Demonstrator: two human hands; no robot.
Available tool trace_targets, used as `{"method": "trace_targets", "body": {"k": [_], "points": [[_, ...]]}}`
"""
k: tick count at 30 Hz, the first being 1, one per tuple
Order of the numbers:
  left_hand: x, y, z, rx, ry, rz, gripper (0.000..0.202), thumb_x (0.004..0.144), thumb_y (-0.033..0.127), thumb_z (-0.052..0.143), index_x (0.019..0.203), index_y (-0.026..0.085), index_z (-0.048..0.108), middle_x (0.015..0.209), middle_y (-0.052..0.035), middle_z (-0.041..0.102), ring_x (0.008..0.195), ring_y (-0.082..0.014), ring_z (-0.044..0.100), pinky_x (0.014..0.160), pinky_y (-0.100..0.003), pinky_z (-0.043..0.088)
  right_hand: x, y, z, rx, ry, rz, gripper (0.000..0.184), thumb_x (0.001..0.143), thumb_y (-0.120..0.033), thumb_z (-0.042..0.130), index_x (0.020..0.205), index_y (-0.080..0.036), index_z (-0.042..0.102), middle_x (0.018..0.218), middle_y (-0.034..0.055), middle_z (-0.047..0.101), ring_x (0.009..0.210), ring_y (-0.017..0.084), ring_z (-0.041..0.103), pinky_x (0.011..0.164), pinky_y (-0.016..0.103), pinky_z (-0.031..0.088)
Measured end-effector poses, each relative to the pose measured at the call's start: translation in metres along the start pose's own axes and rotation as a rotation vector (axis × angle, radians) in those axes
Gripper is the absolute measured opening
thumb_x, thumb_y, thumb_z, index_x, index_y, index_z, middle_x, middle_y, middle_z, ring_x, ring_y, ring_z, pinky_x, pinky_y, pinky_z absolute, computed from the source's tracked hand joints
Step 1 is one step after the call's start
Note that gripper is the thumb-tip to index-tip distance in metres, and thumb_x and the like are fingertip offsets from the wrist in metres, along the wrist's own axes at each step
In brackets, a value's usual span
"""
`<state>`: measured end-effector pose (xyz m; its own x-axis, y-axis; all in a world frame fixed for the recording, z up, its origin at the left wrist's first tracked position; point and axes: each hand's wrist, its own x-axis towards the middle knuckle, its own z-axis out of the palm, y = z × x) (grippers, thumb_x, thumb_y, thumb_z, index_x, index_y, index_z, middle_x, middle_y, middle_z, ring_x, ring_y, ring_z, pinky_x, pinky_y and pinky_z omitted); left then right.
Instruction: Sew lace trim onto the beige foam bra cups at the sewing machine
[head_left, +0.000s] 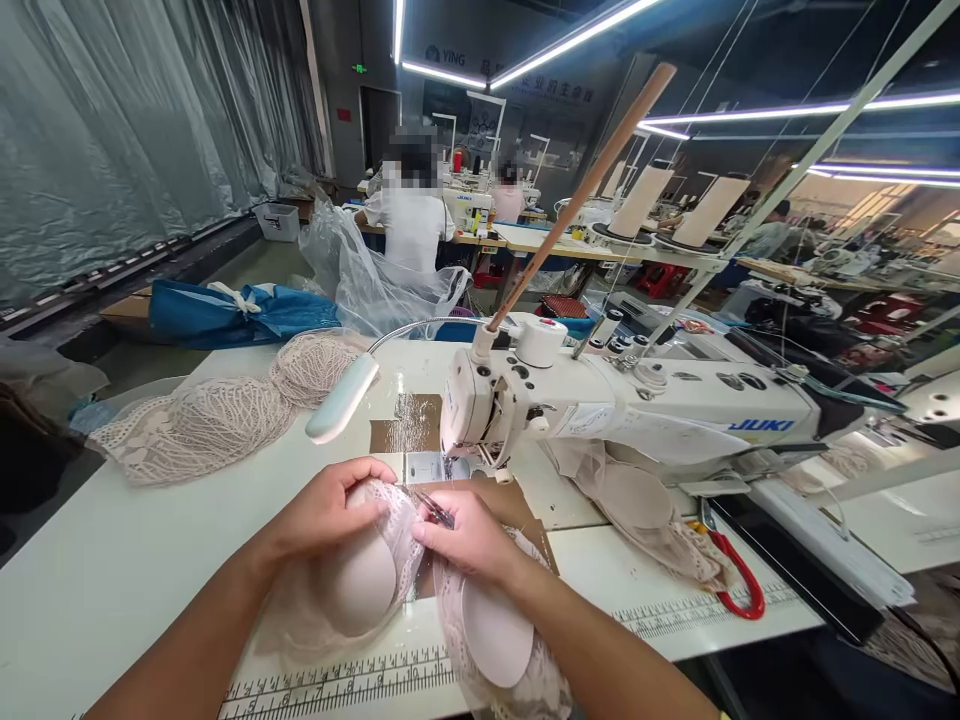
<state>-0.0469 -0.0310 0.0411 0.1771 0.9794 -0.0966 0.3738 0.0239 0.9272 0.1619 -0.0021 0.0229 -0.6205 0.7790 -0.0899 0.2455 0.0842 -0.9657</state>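
Note:
My left hand (330, 505) is closed on the upper lace edge of a pale pink bra (361, 582), thumb on top. Small dark metal thread snips (435, 508) are gripped in my right hand (471, 540), their tips pointing at the lace beside my left fingers. My right fingertips also touch the bra's edge. The bra's second moulded cup (495, 632) hangs below my right wrist, over the table's front. Just beyond my hands are the needle and presser foot (448, 465) of a white sewing machine (570, 385). The snips' handles are partly hidden in my palm.
Beige lace bras lie at the left (217, 425) and under the machine arm (637, 495). Red-handled scissors (739, 575) rest at the right. A lamp head (343, 398) leans over the white table (97, 590). A person in white (412, 225) sits farther off.

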Motion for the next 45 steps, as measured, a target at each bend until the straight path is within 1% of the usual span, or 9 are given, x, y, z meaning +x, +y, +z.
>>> {"method": "trace_targets", "body": {"k": [5,9,13,16,22,31,36,41,45], "points": [[-0.004,0.004,-0.007,0.244,0.052,0.026,0.033,0.071,0.03,0.069,0.103,0.022,0.067,0.108,-0.0046,0.067,0.099,-0.0265,0.059,0.087,-0.032,0.045,-0.002,0.006,-0.006,-0.012,0.0,-0.012,0.009,0.076,-0.02,0.057,0.068,-0.018,0.054,0.062,-0.0045,0.046,0.06,0.011,0.04,0.056,0.022,0.032],[-0.005,-0.006,-0.022,0.1,-0.182,-0.105,0.049,0.068,0.027,0.073,0.115,0.023,0.063,0.11,-0.0037,0.067,0.099,-0.0259,0.061,0.08,-0.028,0.046,-0.003,0.007,-0.013,-0.072,0.035,0.041,0.007,0.076,-0.02,0.057,0.07,-0.018,0.056,0.062,-0.0043,0.048,0.059,0.011,0.042,0.054,0.021,0.033],[-0.005,-0.015,-0.035,0.019,-0.259,-0.165,0.018,0.072,0.032,0.068,0.083,0.017,0.067,0.075,-0.0006,0.063,0.069,-0.0179,0.057,0.057,-0.022,0.038,-0.008,0.003,-0.022,-0.102,-0.116,0.114,0.012,0.078,-0.021,0.057,0.066,-0.018,0.058,0.058,-0.0039,0.053,0.055,0.011,0.047,0.051,0.021,0.036],[-0.005,-0.013,-0.033,-0.029,-0.218,-0.159,0.022,0.077,0.039,0.065,0.075,0.017,0.063,0.07,0.0001,0.057,0.065,-0.0157,0.052,0.057,-0.022,0.036,-0.01,0.003,-0.025,-0.128,-0.285,0.084,0.022,0.083,-0.03,0.059,0.065,-0.017,0.061,0.061,-0.002,0.058,0.057,0.012,0.051,0.053,0.022,0.038],[-0.004,-0.002,-0.01,-0.047,-0.209,-0.1,0.02,0.078,0.036,0.064,0.075,0.017,0.059,0.072,0.0012,0.052,0.067,-0.0143,0.046,0.058,-0.023,0.034,-0.001,0.008,-0.015,0.02,-0.038,0.017,0.022,0.079,-0.036,0.067,0.092,-0.018,0.063,0.08,-0.0012,0.06,0.072,0.014,0.053,0.066,0.023,0.042],[0.001,0.0,0.021,-0.129,-0.19,-0.103,0.02,0.077,0.036,0.064,0.079,0.017,0.057,0.072,0.0021,0.051,0.066,-0.0131,0.045,0.057,-0.022,0.034,-0.001,0.006,-0.001,-0.112,0.036,-0.152,0.031,0.09,-0.037,0.053,0.067,-0.017,0.058,0.063,-0.0026,0.049,0.062,0.012,0.044,0.057,0.023,0.035],[0.003,-0.005,0.024,-0.28,-0.237,-0.171,0.025,0.076,0.039,0.068,0.079,0.015,0.062,0.07,0.0008,0.055,0.062,-0.0127,0.046,0.055,-0.023,0.037,0.0,0.007,-0.008,-0.075,0.127,-0.18,0.022,0.09,-0.035,0.053,0.084,-0.017,0.063,0.076,0.0011,0.061,0.073,0.015,0.055,0.069,0.026,0.043],[0.005,-0.003,0.019,-0.297,-0.173,-0.21,0.031,0.074,0.043,0.071,0.081,0.013,0.069,0.073,-0.0035,0.063,0.067,-0.0168,0.054,0.061,-0.026,0.042,-0.005,0.014,-0.022,-0.016,0.058,-0.122,0.039,0.097,-0.045,0.04,0.116,-0.018,0.06,0.08,0.003,0.064,0.071,0.015,0.059,0.07,0.029,0.048],[0.003,0.002,0.018,-0.316,-0.096,-0.272,0.035,0.075,0.047,0.07,0.078,0.012,0.071,0.073,-0.0053,0.065,0.067,-0.019,0.057,0.061,-0.028,0.044,-0.008,0.013,-0.029,-0.037,0.035,-0.107,0.032,0.091,-0.039,0.054,0.116,-0.022,0.066,0.11,0.0063,0.067,0.1,0.021,0.061,0.087,0.033,0.048]]}}
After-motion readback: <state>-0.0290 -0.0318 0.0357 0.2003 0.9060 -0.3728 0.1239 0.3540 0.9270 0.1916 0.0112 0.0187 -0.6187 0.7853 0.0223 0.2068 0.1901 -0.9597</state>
